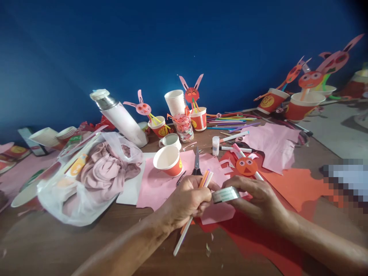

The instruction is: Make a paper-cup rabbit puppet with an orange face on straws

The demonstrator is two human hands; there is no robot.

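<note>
My left hand is closed round a bundle of straws, orange, pink and white, whose lower ends stick out below my fist toward the table's front. My right hand grips a roll of clear tape right beside the straws, fingers curled over it. Both hands hover over pink paper and red paper. Just beyond my right hand lies an orange paper face on a straw.
Scissors, a red paper cup, a white mug and a glue tube lie past my hands. A plastic bag with pink cloth fills the left. Finished cup puppets and loose straws line the blue wall.
</note>
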